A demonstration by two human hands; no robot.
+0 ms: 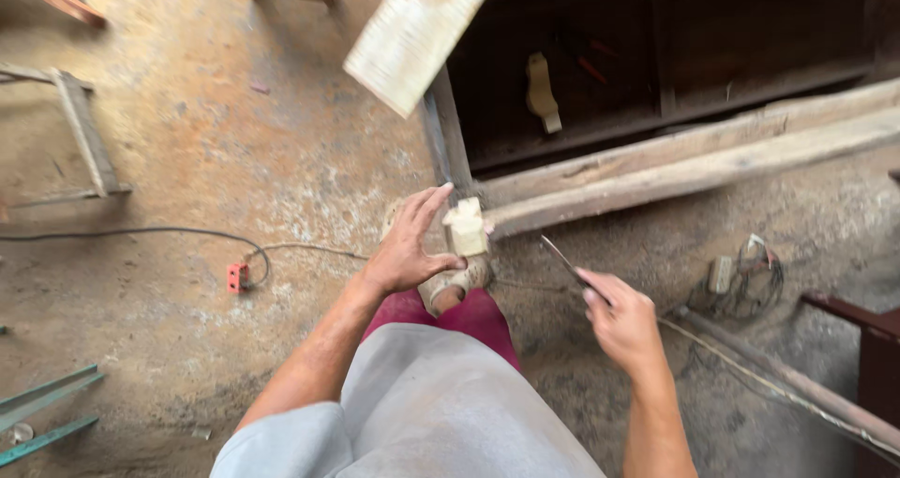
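A thin dark blade-like tool (pixel 565 261) is being held in the closed grip of the right hand (pixel 623 323), its fingers curled round the near end while the slim shaft is pointing up and to the left, towards a small pale wooden block (pixel 466 227). The block is being steadied by the left hand (pixel 410 248), whose grip is mostly open: the fingers are spread flat along the block's left side and the thumb is being pressed beneath it, so the block is being braced rather than enclosed. The block is sitting just above a sandalled foot (pixel 457 286) and against the end of two long weathered timbers (pixel 694 164) that are running off to the right across the dusty floor (pixel 234 159). The tool's tip is being kept just right of the block, near it but apart from it. For the work to be done well, it is judged that the block should be pinned firmly against the timber, the left fingers kept clear of the tool's line, and the tip brought in slowly and squarely. Further out, a black cable with a red plug (pixel 237 276) is lying to the left, and a tangle of wire (pixel 741 281) to the right.
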